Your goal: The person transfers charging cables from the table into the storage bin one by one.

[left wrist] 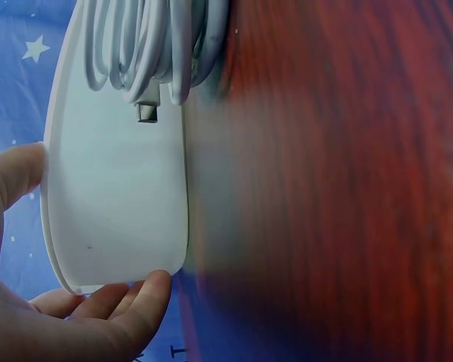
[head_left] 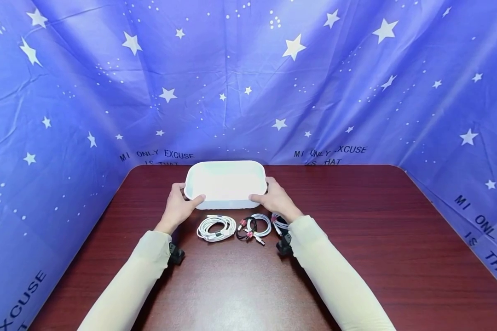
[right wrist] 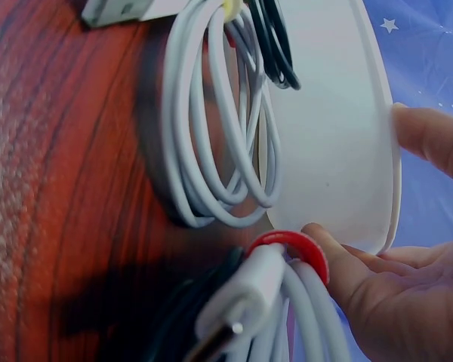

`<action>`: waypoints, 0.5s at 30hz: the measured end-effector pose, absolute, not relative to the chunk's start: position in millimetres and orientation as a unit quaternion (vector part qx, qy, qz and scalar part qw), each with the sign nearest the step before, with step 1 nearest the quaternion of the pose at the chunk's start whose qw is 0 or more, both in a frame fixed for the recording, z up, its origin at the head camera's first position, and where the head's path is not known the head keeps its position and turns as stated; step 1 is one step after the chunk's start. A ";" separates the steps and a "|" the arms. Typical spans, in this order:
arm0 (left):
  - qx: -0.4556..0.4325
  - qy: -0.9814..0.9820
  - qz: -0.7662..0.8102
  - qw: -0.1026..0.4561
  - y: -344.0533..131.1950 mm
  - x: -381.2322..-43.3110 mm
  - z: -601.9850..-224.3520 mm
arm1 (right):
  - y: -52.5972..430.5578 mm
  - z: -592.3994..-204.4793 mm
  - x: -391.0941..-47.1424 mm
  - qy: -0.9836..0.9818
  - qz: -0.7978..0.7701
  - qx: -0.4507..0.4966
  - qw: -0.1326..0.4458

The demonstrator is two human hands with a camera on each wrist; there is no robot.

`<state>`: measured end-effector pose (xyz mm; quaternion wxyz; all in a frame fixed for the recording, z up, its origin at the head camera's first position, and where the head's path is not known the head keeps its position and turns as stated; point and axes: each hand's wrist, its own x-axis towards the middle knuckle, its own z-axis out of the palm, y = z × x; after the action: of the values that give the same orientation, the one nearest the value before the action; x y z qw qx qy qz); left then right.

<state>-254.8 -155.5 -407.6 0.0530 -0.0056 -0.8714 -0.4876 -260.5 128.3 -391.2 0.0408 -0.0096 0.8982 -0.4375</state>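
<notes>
A white rectangular plastic bin [head_left: 232, 204] with rounded corners stands near the back of the table, held at both ends. My left hand [head_left: 177, 205] grips its left end, thumb over the front rim and fingers around the side. At the opposite end my right hand [head_left: 278, 199] grips it the same way. In the left wrist view, fingertips press the end wall of the bin [left wrist: 113, 188]. A coiled white cable [head_left: 228, 233] lies in front of the bin. Beside it is a grey-white coiled cable [head_left: 268, 225] with a black cable and red ties.
Another bundled cable [head_left: 280, 224] with a red tie lies by the right wrist, partly hidden. The dark red wooden table [head_left: 215, 285] meets a blue star-printed curtain [head_left: 248, 115] at the back and sides. Black wrist cameras [head_left: 176, 253] hang under the sleeves.
</notes>
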 end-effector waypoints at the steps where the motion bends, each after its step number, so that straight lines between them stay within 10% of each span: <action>1: -0.005 -0.872 -0.487 0.054 -154.9 -254.9 -407.7 | 128.7 -391.5 -260.7 0.898 -0.438 -0.010 0.040; 15: -0.008 -0.872 -0.485 0.058 -150.5 -255.5 -408.7 | 134.4 -389.8 -258.5 0.896 -0.442 -0.004 0.048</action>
<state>-255.5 -150.5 -408.7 0.0582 -0.0076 -0.8723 -0.4854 -258.5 134.4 -389.8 0.0481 -0.0042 0.8958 -0.4418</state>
